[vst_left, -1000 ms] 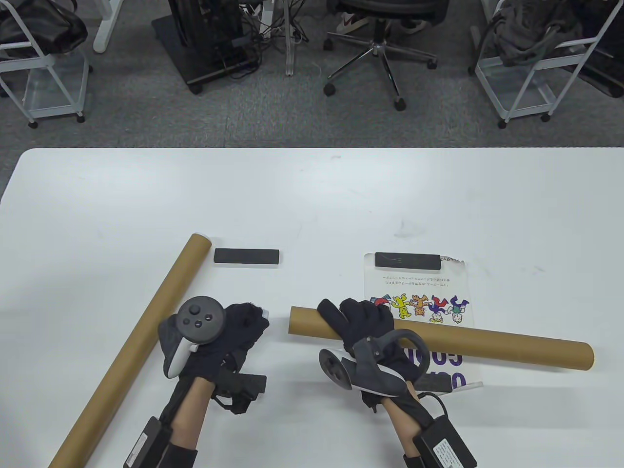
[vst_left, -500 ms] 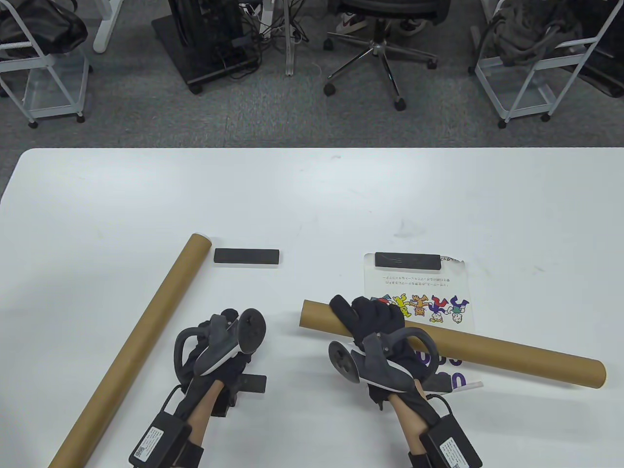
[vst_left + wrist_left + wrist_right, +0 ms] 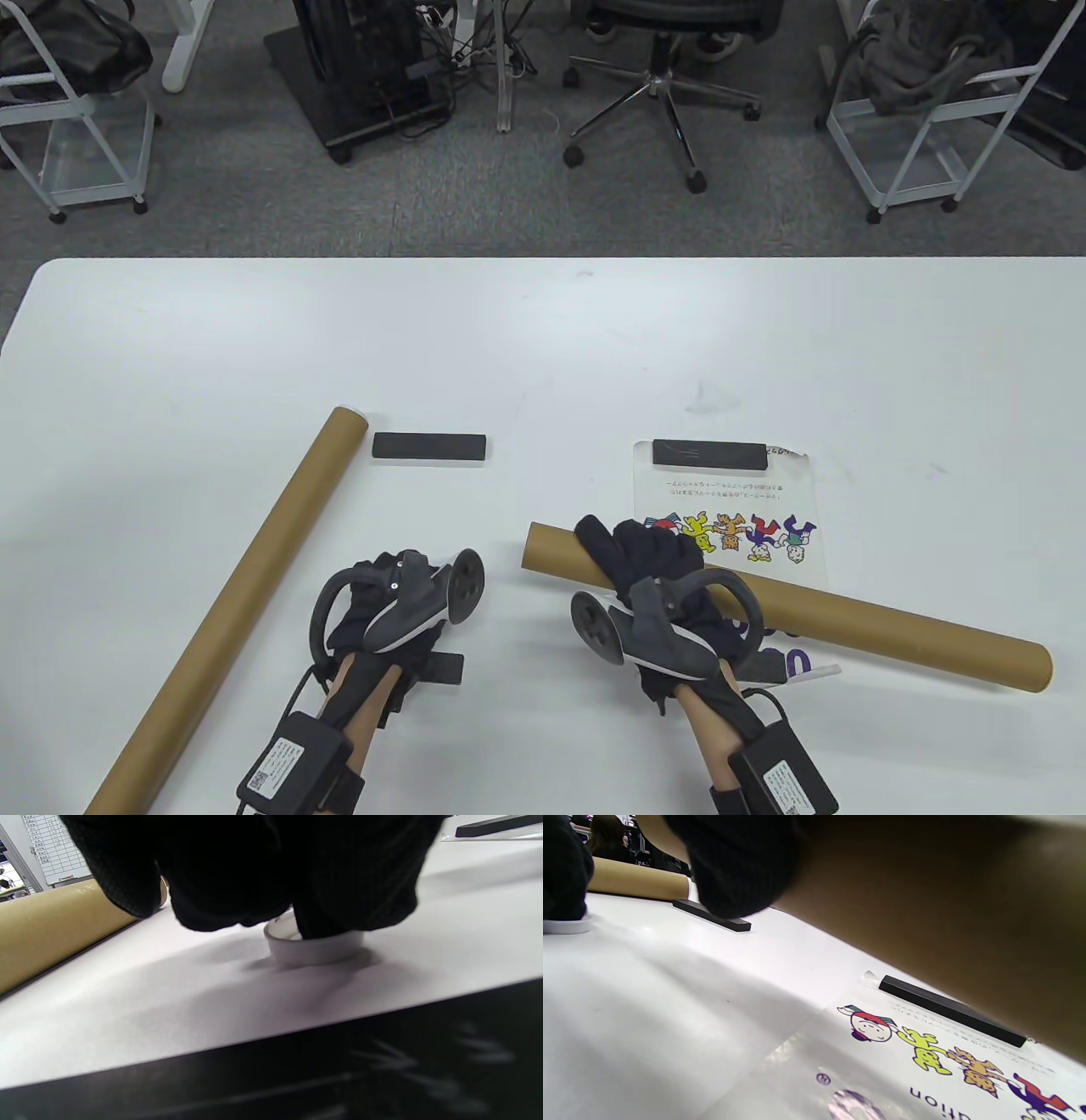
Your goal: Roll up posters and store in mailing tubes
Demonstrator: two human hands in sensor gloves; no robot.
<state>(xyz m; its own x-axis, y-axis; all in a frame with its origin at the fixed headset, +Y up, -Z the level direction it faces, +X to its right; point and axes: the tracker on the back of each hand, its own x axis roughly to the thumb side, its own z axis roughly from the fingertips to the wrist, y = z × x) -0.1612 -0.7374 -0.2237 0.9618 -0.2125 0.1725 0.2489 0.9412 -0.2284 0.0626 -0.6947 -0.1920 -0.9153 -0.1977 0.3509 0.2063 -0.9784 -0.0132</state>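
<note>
Here, right hand [image 3: 649, 564] grips tube [image 3: 891, 624] — left hand [image 3: 382, 594] on cap [image 3: 314, 946].

left hand [image 3: 386, 598] apparently fingers-down on table, right hand [image 3: 653, 564] gripping

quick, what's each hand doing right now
Left hand: fingers on a small white round cap on the table; grip cannot be told.
Right hand: grips the brown cardboard mailing tube over the poster.
</note>
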